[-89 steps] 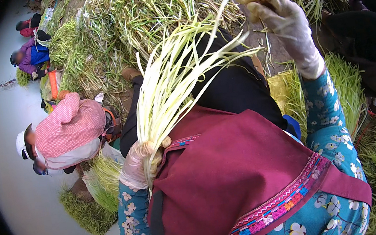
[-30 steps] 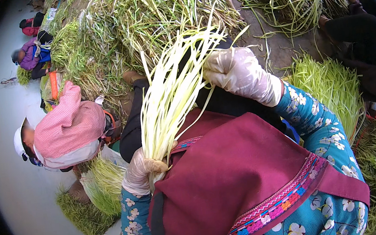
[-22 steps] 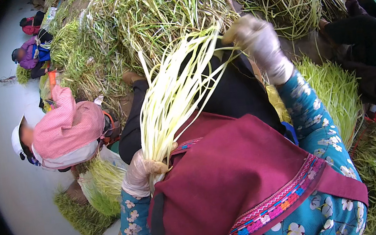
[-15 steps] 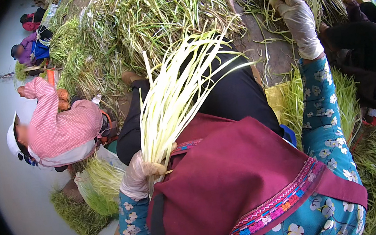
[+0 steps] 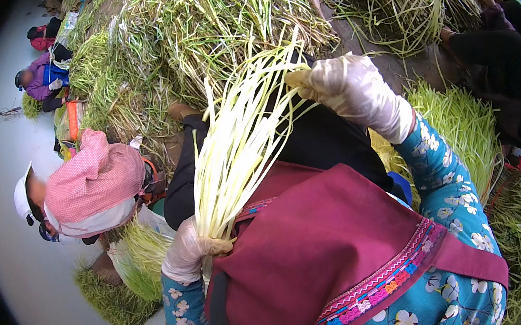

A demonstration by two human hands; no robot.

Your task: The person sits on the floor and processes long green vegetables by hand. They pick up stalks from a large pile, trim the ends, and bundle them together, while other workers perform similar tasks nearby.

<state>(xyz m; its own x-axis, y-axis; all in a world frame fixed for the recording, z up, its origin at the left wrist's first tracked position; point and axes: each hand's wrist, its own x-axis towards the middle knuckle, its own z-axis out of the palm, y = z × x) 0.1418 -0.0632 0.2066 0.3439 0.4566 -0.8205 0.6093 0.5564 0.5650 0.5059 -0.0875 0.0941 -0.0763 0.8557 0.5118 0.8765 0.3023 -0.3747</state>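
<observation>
My gloved left hand (image 5: 188,250) is closed round the lower end of a loose bunch of chives (image 5: 231,156), long, flat and pale yellow-green. The bunch leans up and to the right over my dark trousers, its tips fanning out. Beside those tips is my right hand (image 5: 352,91), also in a whitish glove. Its thumb and fingers pinch together on leaf ends at the right side of the bunch. A maroon apron (image 5: 320,239) with an embroidered band covers my lap.
Big heaps of green leaves (image 5: 213,26) lie ahead. A co-worker in pink (image 5: 95,181) sits at the left, another in dark clothes (image 5: 507,70) at the right. Sorted greens (image 5: 456,134) stand by my right arm. Farther off at the left, more people work.
My right hand has come back from the far right heap to the tips of the bunch and pinches there. My left hand keeps its hold. The co-worker in pink has lowered an arm.
</observation>
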